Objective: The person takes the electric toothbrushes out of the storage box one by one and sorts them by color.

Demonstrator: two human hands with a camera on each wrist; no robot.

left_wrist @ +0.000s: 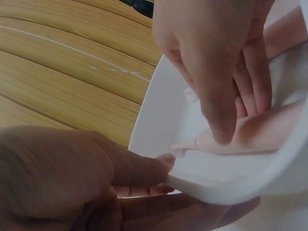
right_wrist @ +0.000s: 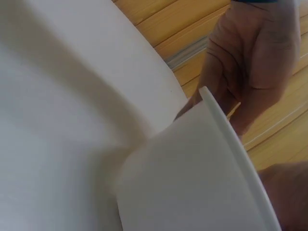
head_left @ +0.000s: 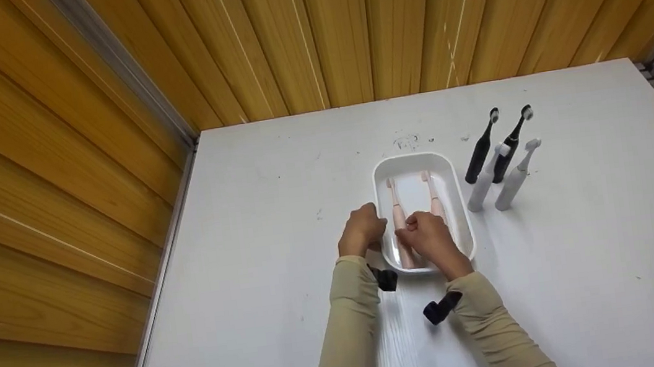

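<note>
A white tray [head_left: 465,207] with rounded corners holds two pink electric toothbrushes, side by side with their heads toward the far end. My left hand [head_left: 361,229] grips the tray's left rim; the left wrist view has the thumb on the rim and fingers outside, below it. Inside the tray, my right hand [head_left: 428,238] pinches the handle of the left pink toothbrush [left_wrist: 260,132], thumb on one side and fingers on the other. The other pink toothbrush [head_left: 435,202] lies just right of it, its lower end covered by that hand. In the right wrist view, the tray's outer wall [right_wrist: 178,173] hides the right fingers.
Right of the tray, two black electric toothbrushes [head_left: 480,158] appear to stand upright behind two white ones [head_left: 514,184]. They are on the white table [head_left: 256,217]. Wood-look panels [head_left: 339,32] rise behind the table and along its left side.
</note>
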